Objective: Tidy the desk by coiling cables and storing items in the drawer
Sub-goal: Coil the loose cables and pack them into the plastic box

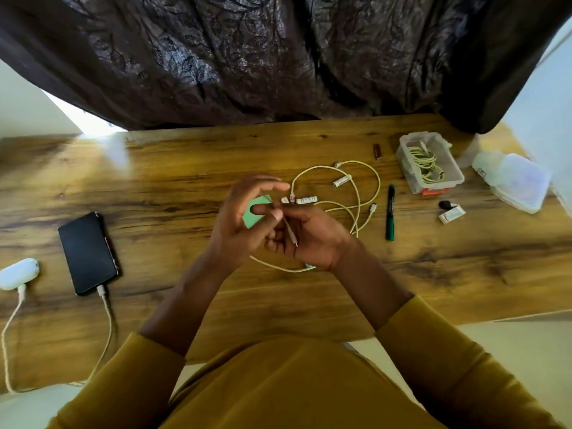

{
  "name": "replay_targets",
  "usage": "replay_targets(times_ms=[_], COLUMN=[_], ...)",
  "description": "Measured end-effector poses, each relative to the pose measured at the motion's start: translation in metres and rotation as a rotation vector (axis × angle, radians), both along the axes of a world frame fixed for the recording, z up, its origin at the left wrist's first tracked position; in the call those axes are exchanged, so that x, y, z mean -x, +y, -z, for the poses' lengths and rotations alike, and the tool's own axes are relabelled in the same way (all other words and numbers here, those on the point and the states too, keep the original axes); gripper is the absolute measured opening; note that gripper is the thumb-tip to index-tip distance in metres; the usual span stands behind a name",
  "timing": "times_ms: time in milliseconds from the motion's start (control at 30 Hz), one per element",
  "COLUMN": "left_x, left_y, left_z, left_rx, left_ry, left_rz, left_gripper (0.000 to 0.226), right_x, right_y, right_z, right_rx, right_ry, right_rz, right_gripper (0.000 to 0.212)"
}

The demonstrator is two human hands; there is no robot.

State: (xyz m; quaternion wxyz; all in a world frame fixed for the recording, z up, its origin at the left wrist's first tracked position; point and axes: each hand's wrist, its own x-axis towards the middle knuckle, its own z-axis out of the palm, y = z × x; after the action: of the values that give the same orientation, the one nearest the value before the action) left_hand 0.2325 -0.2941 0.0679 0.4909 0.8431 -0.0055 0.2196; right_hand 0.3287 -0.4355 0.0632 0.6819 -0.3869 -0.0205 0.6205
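Observation:
A pale yellow cable point(356, 193) lies in loose loops on the wooden desk point(185, 168), right of centre. My right hand point(312, 236) is shut on one end of it, the plug pointing down across the palm. My left hand point(244, 221) hovers just beside it with curled, spread fingers, its thumb touching the cable near the right fingers. A green sticky pad point(255, 212) lies under the left hand. A clear plastic box point(430, 162) at the back right holds a coiled cable. No drawer is in view.
Several small batteries point(306, 200) and a green marker point(390, 212) lie by the loops. A dark red stick point(377, 151), a lid point(517, 184) and small items sit far right. A black phone point(88, 252) and a white case point(18, 274), both plugged in, lie left.

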Motion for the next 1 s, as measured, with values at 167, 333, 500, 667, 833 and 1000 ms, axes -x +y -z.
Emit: replay_targets(times_ms=[167, 333, 500, 667, 833, 1000], left_x=[-0.018, -0.027, -0.039, -0.048, -0.051, -0.063], left_y=[-0.006, -0.025, -0.037, -0.058, -0.076, -0.088], left_z=[0.008, 0.005, 0.022, 0.033, 0.032, 0.014], left_rx=[0.174, 0.403, 0.263, 0.172, 0.166, 0.006], left_ry=[0.078, 0.138, 0.136, 0.329, 0.441, 0.405], left_rz=[-0.193, -0.183, -0.134, -0.052, 0.035, 0.072], left_gripper=[0.037, 0.036, 0.021, 0.023, 0.026, 0.024], right_x=[-0.011, -0.017, -0.033, -0.061, -0.09, -0.104], right_y=[-0.02, -0.034, -0.042, -0.057, -0.078, -0.092], right_z=[-0.008, -0.028, -0.042, -0.05, -0.051, -0.047], right_rx=[-0.1, -0.259, -0.456, -0.418, -0.312, -0.134], right_ry=[-0.031, -0.107, -0.128, -0.279, -0.397, -0.54], right_rz=[-0.04, -0.001, 0.124, 0.39, 0.492, 0.46], right_gripper=[0.038, 0.042, 0.041, 0.041, 0.038, 0.037])
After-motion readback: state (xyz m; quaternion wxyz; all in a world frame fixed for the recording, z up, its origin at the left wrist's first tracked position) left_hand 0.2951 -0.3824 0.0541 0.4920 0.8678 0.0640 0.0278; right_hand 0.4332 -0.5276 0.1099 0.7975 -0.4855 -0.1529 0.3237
